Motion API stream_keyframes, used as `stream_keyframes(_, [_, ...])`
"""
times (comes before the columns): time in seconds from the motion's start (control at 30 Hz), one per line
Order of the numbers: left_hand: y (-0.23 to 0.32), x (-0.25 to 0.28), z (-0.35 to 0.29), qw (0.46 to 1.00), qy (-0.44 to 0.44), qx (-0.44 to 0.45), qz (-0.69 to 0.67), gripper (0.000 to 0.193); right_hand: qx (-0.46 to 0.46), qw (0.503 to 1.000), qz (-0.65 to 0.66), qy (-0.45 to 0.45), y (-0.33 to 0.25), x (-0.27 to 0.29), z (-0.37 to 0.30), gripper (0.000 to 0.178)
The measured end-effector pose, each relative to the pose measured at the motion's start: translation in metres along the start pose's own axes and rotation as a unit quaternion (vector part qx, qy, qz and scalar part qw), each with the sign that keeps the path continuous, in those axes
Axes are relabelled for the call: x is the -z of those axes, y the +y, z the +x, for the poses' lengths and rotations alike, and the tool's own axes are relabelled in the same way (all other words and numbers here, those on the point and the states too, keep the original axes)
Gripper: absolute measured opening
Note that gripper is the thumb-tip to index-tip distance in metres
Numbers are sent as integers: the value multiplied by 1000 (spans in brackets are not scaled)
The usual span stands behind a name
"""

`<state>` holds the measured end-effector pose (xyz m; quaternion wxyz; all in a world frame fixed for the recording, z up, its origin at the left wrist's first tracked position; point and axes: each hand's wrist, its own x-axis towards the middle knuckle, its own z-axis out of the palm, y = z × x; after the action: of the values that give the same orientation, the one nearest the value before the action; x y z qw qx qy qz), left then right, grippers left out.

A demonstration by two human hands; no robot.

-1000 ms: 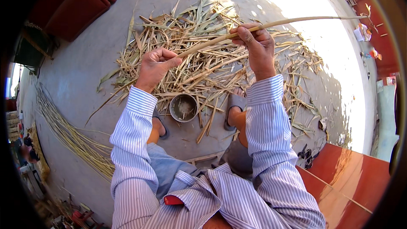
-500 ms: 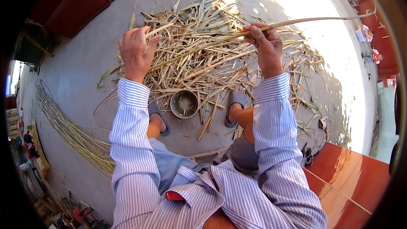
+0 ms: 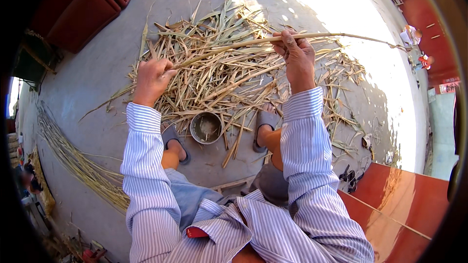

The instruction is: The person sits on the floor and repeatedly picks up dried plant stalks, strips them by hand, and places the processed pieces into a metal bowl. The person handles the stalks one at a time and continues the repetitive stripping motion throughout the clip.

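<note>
A long, thin plant stalk (image 3: 234,46), pale tan, slants across in front of me, its thin end reaching far to the right. My right hand (image 3: 298,61) pinches it between thumb and fingers. At the left, my left hand (image 3: 153,80) is closed around the same stalk, whose thinner tail passes out beyond the fist toward the lower left. Beneath both hands lies a wide heap of dry husks and leaf strips (image 3: 219,75).
A round metal bowl (image 3: 205,128) stands between my sandalled feet. To the left lies a bundle of long thin stalks (image 3: 80,158). Dark red furniture (image 3: 73,12) stands at the far left, and a red-brown panel (image 3: 390,199) is at lower right.
My left hand has come down and closed on the stalk; the short pale strip it held no longer shows there. My right hand has shifted slightly left, and the stalk's far end sits lower.
</note>
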<state>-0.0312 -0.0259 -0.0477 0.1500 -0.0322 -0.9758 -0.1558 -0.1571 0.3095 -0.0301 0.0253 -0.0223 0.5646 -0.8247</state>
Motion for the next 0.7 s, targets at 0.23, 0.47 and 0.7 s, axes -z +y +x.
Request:
stream_keyframes(0.23, [81, -10, 35, 976, 94, -62, -187, 15, -26, 996, 18, -88, 13, -49, -30, 18])
stream_keyframes(0.47, [49, -16, 27, 959, 38, -5, -282, 14, 31, 998, -34, -51, -4, -14, -14, 15])
stream_keyframes(0.7, [106, -35, 41, 936, 158, -3, -314, 20, 31, 996, -19, -83, 7, -44, -32, 20])
